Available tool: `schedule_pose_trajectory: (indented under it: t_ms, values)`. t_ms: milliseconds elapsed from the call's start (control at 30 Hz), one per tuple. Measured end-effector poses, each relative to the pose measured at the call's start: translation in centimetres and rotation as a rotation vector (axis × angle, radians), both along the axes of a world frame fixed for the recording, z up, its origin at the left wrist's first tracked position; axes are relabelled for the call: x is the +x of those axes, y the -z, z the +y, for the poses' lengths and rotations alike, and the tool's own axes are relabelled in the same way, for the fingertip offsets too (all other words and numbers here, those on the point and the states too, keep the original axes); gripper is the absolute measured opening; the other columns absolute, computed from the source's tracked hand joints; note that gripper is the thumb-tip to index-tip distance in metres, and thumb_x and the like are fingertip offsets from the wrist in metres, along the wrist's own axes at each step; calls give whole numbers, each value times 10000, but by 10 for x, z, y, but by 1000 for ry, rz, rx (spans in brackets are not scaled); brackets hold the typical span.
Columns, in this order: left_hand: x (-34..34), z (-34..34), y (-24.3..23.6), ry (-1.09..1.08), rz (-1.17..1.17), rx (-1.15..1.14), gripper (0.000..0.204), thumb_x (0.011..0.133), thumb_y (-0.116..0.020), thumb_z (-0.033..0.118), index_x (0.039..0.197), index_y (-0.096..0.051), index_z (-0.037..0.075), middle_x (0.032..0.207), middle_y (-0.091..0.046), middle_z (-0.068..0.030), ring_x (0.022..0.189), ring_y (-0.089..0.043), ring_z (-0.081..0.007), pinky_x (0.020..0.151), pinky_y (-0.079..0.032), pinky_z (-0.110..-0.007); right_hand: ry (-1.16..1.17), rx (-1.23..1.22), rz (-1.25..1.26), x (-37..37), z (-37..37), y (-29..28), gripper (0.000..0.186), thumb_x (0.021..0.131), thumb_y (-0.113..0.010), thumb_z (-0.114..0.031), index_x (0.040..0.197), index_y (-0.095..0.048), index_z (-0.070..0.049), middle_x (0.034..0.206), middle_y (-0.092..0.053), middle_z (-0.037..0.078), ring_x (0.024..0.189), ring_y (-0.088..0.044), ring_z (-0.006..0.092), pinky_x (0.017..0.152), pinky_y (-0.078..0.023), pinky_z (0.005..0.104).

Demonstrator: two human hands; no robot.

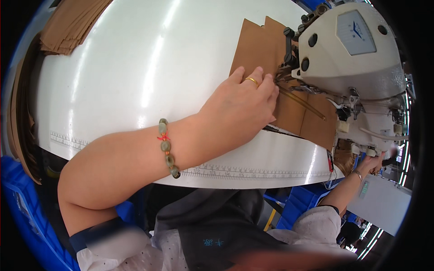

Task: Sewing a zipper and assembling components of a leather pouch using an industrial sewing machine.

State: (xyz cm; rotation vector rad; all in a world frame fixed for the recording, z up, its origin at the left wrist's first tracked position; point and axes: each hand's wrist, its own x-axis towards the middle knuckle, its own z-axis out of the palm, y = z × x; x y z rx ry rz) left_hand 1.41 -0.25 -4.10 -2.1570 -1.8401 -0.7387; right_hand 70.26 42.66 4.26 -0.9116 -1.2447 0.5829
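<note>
My left hand [246, 100] lies palm down on brown fabric pieces [253, 43], fingers stretched forward, with a gold ring on one finger. Its fingertips rest just left of the needle and presser foot area of a white sewing machine [325, 74], which hides the stitching point. The fabric passes under the machine head and shows again in front as a brown panel [312, 118]. A thin amber-coloured rod [312, 107] lies across it. My right hand [373, 163] reaches to the far right end of the machine, beside a dark rounded part. Its fingers look bent, but their grip is too small to make out.
The white table [113, 86] has a printed ruler [235, 173] along its curved front edge. Brown pieces [72, 25] are stacked at the far left, and more brown material [20, 113] hangs over the left edge. Blue crates [27, 212] stand below.
</note>
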Motion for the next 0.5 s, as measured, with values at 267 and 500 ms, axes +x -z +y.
schedule_pose_trajectory:
  t_ms: [267, 500]
  values:
    - [-5, 1, -3, 20, -15, 13, 476, 919, -719, 363, 1264, -687, 37, 1283, -656, -99, 1268, -616, -292, 1035, -535, -445, 354, -74, 50, -91, -71, -4, 295, 1037, -561, -114, 1267, -629, 59, 1219, -693, 158, 1095, -675, 301, 961, -583, 458]
    - [-12, 1, -15, 91, -62, -14, 359, 895, -773, 256, 1201, -734, 71, 1225, -712, -61, 1203, -673, -270, 960, -575, -385, -206, 576, -1211, -331, -285, 12, 206, 941, -644, -45, 1110, -693, 62, 1156, -714, 217, 1057, -684, 368, 927, -540, 424]
